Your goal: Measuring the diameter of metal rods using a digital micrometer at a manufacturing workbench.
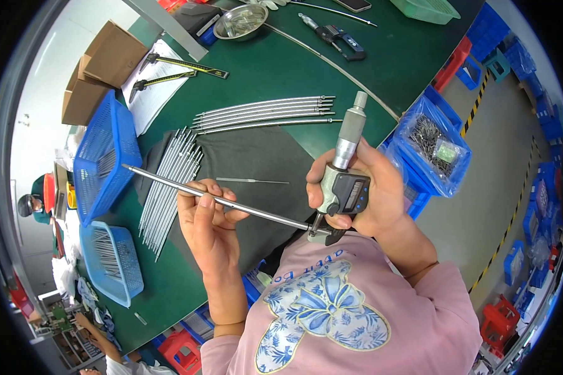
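Fingers of the left hand [209,215] pinch a steel rod [219,200], right hand [363,187] grips a micrometer [344,181] above the green table [281,69].

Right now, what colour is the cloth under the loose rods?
Dark grey cloth, on the green table; shows best in the head view.

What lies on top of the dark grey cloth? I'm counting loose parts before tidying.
On the dark grey cloth: a bundle of metal rods along its left edge and one thin pin. Its lower part is hidden by the hands.
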A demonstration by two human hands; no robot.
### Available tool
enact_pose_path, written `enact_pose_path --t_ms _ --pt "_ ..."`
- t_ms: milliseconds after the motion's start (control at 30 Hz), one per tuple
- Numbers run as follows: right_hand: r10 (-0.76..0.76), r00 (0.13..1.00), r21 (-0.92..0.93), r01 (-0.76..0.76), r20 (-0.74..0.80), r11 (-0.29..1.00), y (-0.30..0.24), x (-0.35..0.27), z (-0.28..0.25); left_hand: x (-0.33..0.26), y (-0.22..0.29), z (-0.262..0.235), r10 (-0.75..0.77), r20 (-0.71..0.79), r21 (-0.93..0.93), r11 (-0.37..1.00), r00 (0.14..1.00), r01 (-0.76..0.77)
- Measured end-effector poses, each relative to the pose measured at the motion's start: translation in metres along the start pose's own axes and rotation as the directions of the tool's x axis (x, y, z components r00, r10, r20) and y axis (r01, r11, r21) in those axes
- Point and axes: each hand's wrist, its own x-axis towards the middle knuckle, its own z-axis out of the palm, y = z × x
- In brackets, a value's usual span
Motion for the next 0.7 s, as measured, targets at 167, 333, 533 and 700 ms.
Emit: enact_pose_path --t_ms 167,333,533,700 --pt "0.015 1.000 -0.042 -0.015 0.009 0.999 -0.0017 -0.0007 -0.0014 -0.0003 -0.0009 -0.0006 -0.010 0.003 -0.020 1.000 1.000 0.010" --pt "0.003 1.000 -0.036 -0.003 0.017 0.999 -0.0003 -0.0013 -0.0041 -0.0001 -0.0016 0.0004 -0.015 -0.001 -0.019 1.000 1.000 0.015" --pt "-0.015 1.000 -0.037 0.016 0.025 0.999 0.0024 -0.0017 -0.0064 -0.0004 -0.0019 0.0005 -0.016 0.015 -0.023 1.000 1.000 0.016" --pt "-0.015 1.000 -0.092 0.012 -0.024 0.996 0.0028 -0.0034 -0.0045 -0.0012 -0.0019 0.0009 -0.009 0.024 -0.013 1.000 1.000 0.009"
